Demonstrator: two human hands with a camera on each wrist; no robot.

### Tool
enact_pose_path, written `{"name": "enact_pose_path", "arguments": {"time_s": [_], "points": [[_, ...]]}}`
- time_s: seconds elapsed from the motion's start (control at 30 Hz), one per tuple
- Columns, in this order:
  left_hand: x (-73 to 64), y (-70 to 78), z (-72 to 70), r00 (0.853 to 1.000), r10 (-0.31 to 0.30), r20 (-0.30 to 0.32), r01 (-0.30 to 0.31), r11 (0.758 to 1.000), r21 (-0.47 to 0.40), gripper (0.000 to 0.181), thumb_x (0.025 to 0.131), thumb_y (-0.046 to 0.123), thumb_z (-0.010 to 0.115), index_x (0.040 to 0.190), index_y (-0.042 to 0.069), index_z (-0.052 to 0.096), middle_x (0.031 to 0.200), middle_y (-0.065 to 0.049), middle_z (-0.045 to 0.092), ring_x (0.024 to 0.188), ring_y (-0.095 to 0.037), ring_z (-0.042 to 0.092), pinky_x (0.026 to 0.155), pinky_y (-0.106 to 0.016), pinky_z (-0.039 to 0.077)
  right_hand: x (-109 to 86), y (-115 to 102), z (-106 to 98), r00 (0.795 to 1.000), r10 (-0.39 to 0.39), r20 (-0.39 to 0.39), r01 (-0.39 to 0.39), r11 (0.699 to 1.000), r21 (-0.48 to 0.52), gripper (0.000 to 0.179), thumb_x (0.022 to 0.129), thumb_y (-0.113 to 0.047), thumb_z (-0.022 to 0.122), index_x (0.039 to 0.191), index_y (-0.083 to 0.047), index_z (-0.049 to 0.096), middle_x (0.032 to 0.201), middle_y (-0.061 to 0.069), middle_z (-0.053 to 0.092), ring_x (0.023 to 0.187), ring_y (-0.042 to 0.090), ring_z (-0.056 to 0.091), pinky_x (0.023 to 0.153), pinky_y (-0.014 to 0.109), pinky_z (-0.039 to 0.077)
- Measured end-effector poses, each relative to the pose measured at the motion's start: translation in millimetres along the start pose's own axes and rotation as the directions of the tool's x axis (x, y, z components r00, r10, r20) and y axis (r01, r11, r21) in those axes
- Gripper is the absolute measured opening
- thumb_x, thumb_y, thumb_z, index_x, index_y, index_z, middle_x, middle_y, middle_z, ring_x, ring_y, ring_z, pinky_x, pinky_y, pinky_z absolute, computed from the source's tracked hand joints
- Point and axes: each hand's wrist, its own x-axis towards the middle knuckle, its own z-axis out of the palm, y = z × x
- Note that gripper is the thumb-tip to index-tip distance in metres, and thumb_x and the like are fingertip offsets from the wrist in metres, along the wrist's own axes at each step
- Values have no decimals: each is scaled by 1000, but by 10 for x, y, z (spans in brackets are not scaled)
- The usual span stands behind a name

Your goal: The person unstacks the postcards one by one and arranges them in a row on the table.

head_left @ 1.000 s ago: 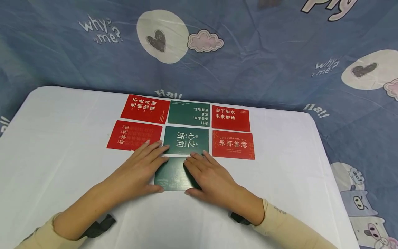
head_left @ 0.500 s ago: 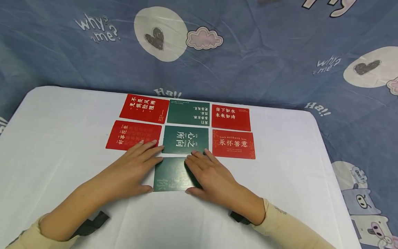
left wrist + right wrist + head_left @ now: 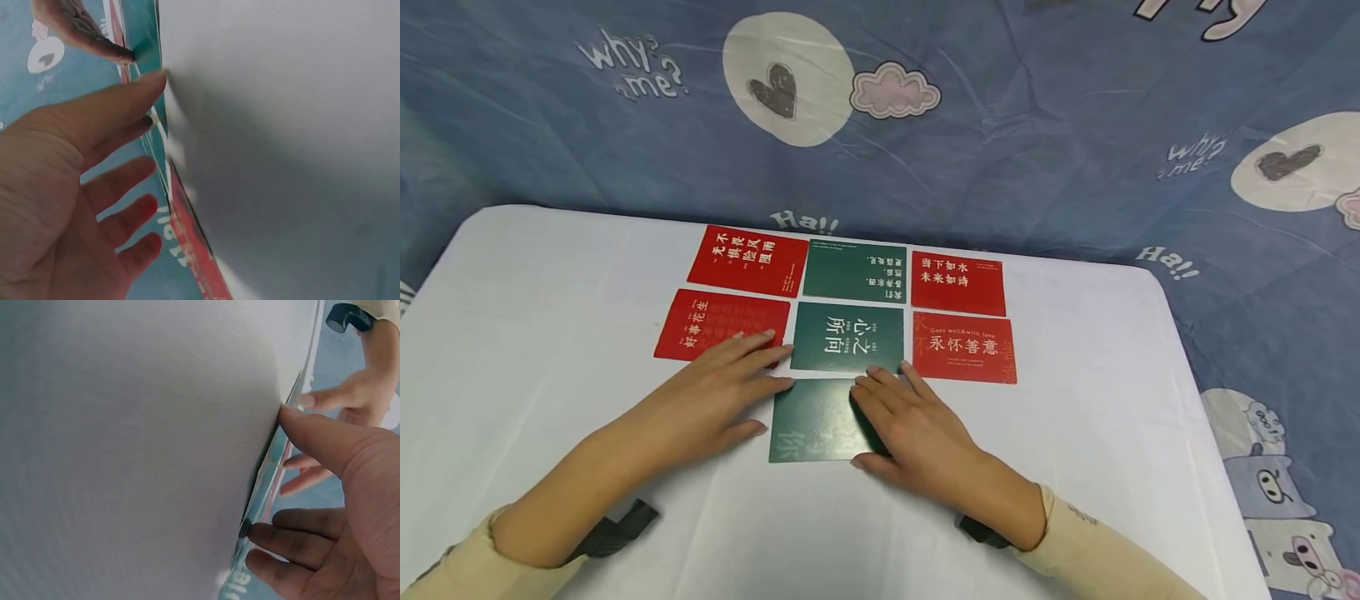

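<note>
A dark green card (image 3: pixel 812 421) lies flat nearest the person, with faint pale lettering at its lower left. My right hand (image 3: pixel 917 425) rests over its right end, thumb at the near edge and fingers at the far edge. My left hand (image 3: pixel 700 408) is beside its left end, index fingertip at the far left corner and thumb apart from the card. Other left fingertips overlap a red card (image 3: pixel 730 321) and reach the edge of the middle green card (image 3: pixel 842 333). In the left wrist view the left fingers (image 3: pixel 125 181) are spread and hold nothing.
A red card (image 3: pixel 964 346) lies right of the middle green card. Behind are a red card (image 3: pixel 748 262), a green card (image 3: pixel 853 271) and another red card (image 3: pixel 958 283) in a row. All lie on a white-covered table (image 3: pixel 1097 467), against a blue printed cloth (image 3: pixel 1000 158).
My left hand has slid left, its thumb leaving the near green card's front left corner, so more of that card shows. My right hand stays almost in place. The cards lie as before.
</note>
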Motion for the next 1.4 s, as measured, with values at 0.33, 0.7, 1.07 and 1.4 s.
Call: {"name": "enact_pose_path", "arguments": {"time_s": [0.33,0.7,1.07,1.4], "points": [[45,18,62,998,-6,-66,8,1000,20,71,77,28,95,138,6,67,156,-16,50,149,-41,35,119,-62,33,-41,-30,-2,1000,16,8,-16,1000,6,82,87,-47,84,151,-4,53,152,10,57,148,28,44,126,52,22],[22,-34,28,994,-39,-99,46,997,68,74,74,26,96,139,4,66,152,-19,53,148,-42,36,123,-58,27,-76,-68,13,999,41,-21,-42,999,-32,79,87,-45,83,149,-3,55,150,11,58,146,29,45,126,54,22],[104,39,76,979,-156,-128,158,987,0,83,70,25,97,142,2,62,155,-22,48,149,-45,32,126,-61,12,-121,-94,20,997,81,-15,-81,996,-30,78,90,-43,81,150,-1,54,152,13,56,147,30,44,126,55,21],[94,10,92,977,-170,-126,173,985,13,87,70,27,97,144,1,60,155,-23,47,149,-46,31,126,-61,11,-113,-92,47,996,89,-20,-89,996,5,77,90,-42,81,150,-2,54,152,13,56,148,30,44,126,53,21]]}}
